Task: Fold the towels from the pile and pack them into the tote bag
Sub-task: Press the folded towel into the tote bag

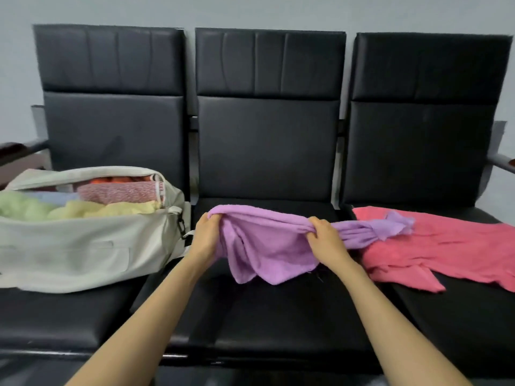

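A purple towel (pixel 267 246) lies bunched across the middle seat, its far end trailing right onto a pink towel (pixel 434 246) spread on the right seat. My left hand (pixel 207 235) grips the purple towel's left edge. My right hand (pixel 324 235) grips its upper edge near the middle, where the cloth is gathered into a rope. The pale tote bag (pixel 83 246) sits open on the left seat, holding several folded towels: green, yellow, blue, red-patterned and orange.
Three black padded seats (pixel 267 316) stand in a row against a grey wall, with armrests at both ends. The front part of the middle seat cushion is bare black leather.
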{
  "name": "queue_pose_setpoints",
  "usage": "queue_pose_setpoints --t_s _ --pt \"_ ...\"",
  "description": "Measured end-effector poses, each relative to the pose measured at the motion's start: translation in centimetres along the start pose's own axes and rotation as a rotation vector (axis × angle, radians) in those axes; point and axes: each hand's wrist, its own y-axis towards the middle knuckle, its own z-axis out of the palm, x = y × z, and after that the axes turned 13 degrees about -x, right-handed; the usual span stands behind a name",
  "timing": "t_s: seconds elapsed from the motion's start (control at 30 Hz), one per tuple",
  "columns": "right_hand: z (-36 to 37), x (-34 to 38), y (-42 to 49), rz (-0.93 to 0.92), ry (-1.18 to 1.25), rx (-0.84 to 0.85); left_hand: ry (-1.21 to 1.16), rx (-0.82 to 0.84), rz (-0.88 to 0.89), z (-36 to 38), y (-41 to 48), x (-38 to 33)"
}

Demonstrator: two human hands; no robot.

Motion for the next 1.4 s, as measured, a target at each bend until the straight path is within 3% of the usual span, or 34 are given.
queue_pose_setpoints --t_s 0.13,0.2,0.3,0.37,0.43,0.5,0.57,0.63,0.73,0.83,0.93,0.97,1.03,1.1,1.17,1.23,1.33,1.4 --pt "1.0 4.7 -1.7 -0.018 0.505 0.333 0.128 -0.105 0.043 -3.5 0.9 -0.4" --pt "1.5 5.0 -1.6 -0.017 0.549 0.477 0.354 -0.008 0.054 -4.8 1.7 0.1" --pt "2.4 3.9 -1.2 0.047 0.284 0.521 0.805 0.196 0.072 -6.3 2.0 1.3" --pt "3.2 2.4 -1.1 -0.007 -0.023 0.528 0.942 0.191 0.092 -6.9 2.0 1.9" --pt "4.4 1.4 -1.3 -0.049 -0.182 0.574 0.977 0.223 0.112 -7.3 2.0 2.0" --pt "5.4 1.0 -1.6 -0.056 -0.168 0.559 1.046 0.325 0.128 -7.4 1.9 2.1" --pt "6.3 1.0 -1.4 -0.041 -0.142 0.500 1.160 0.423 0.306 -7.0 1.2 1.9" --pt "6.9 1.0 -1.0 -0.009 -0.156 0.443 1.042 0.451 0.505 -6.1 -0.1 1.4" --pt "7.8 0.7 -0.7 0.035 -0.288 0.365 0.786 0.418 0.625 -3.8 -1.8 1.9" --pt "7.4 0.4 -0.7 0.012 -0.384 0.323 1.020 0.472 0.648 -2.0 -2.4 4.1" --pt "5.4 0.6 -0.2 -0.022 -0.404 0.341 1.242 0.356 0.586 -1.4 -2.2 5.2" --pt "4.2 1.0 0.1 -0.027 -0.374 0.326 1.264 0.294 0.566 -1.2 -2.0 5.1" --pt "1.8 1.4 0.8 0.065 -0.062 0.249 1.323 0.245 0.547 -0.9 -1.7 3.8" --pt "-1.0 1.9 0.9 0.208 0.367 0.213 1.222 0.333 0.490 -0.9 -1.3 2.0" --pt "-3.6 1.8 0.8 0.221 0.594 0.224 0.953 0.452 0.349 -1.3 -1.1 -0.3" --pt "-5.8 1.3 0.6 0.226 0.737 0.337 0.667 0.555 0.119 -2.4 -0.7 -2.3" --pt "-7.9 0.7 0.3 0.226 0.596 0.568 0.610 0.713 -0.151 -3.3 0.2 -3.7" --pt "-7.2 0.2 0.7 0.235 0.484 0.484 0.456 0.562 -0.063 -2.3 0.4 -3.1"
